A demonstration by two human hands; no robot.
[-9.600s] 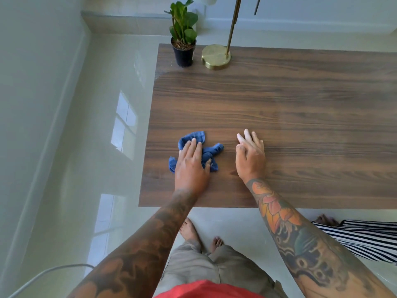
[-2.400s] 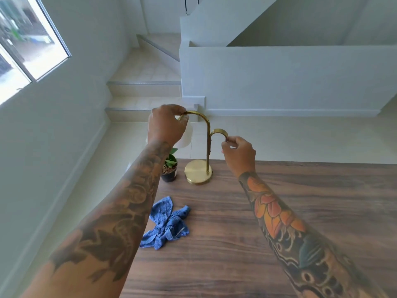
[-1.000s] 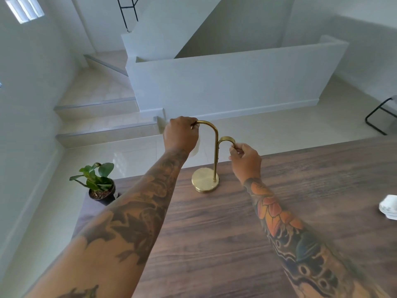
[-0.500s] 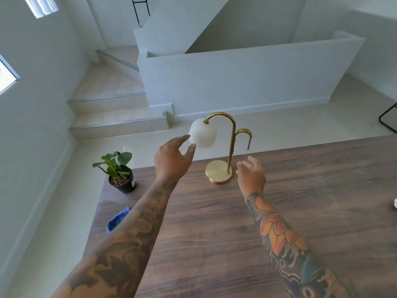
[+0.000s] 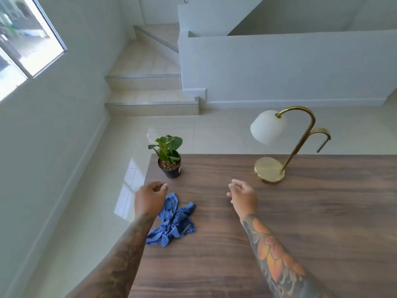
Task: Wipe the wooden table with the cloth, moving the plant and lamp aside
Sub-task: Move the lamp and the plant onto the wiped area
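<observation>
Near corner: on the brown wood-grain desk point(image 5: 300, 222) we see the crumpled blue cloth point(image 5: 173, 222) lying loose beside the left edge.
Our left hand point(image 5: 150, 200): hovering above the cloth's far end, fingers point(image 5: 160, 187) loosely curled, gripping nothing.
Our right hand point(image 5: 242, 195): raised over bare wood, fingers relaxed and apart, holding nothing.
Plant: the small green-leaved plant in a black pot point(image 5: 169, 162) stands at the far left corner, near our left hand.
Lamp: the brass arched lamp with a white shade point(image 5: 279, 147) stands well right of the plant along the far edge.
Progress: we judge the lamp is out of the way; the plant sits in its corner and wiping there remains.
</observation>
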